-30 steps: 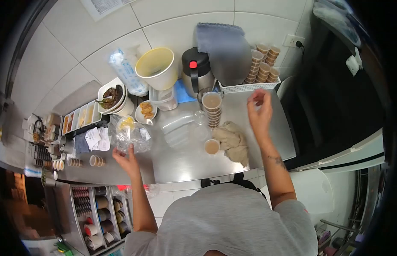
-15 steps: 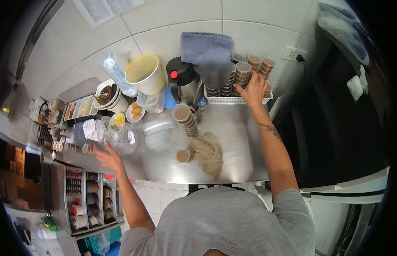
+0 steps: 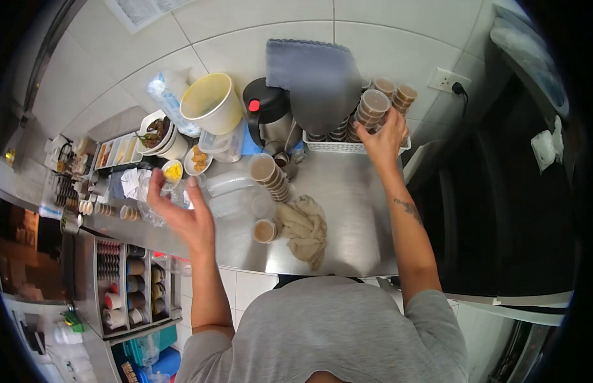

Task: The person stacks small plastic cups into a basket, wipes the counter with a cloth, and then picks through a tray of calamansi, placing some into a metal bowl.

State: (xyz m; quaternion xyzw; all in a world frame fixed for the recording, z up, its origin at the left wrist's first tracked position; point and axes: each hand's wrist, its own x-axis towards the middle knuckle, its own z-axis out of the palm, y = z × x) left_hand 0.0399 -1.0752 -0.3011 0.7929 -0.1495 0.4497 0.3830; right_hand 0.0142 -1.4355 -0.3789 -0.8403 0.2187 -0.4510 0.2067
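My right hand [image 3: 384, 137] is wrapped round a stack of small lidded sauce cups [image 3: 374, 105] with brown contents. That stack stands at the white basket [image 3: 347, 147], among other stacks of cups; its base is hidden by my hand. My left hand [image 3: 185, 217] hangs above the counter with fingers spread and nothing in them, in front of a clear plastic bag. Between my hands, a leaning stack of lidded cups [image 3: 269, 175] stands on the steel counter. A single brown-filled cup [image 3: 265, 230] sits nearer me, beside a crumpled beige cloth [image 3: 303, 233].
Behind stand a steel jug with a black lid [image 3: 266, 105], a yellowish tub [image 3: 211, 103] and a clear container [image 3: 223, 143]. A grey cloth [image 3: 309, 64] hangs before the wall. Clear lids [image 3: 229, 195] lie mid-counter. Bowls of food [image 3: 157, 135] stand left; a dark appliance [image 3: 494, 210] borders the right.
My left hand has moved right and closer to the middle of the counter. The cup stack in my right hand has shifted slightly right and appears tilted. The view has shifted a little.
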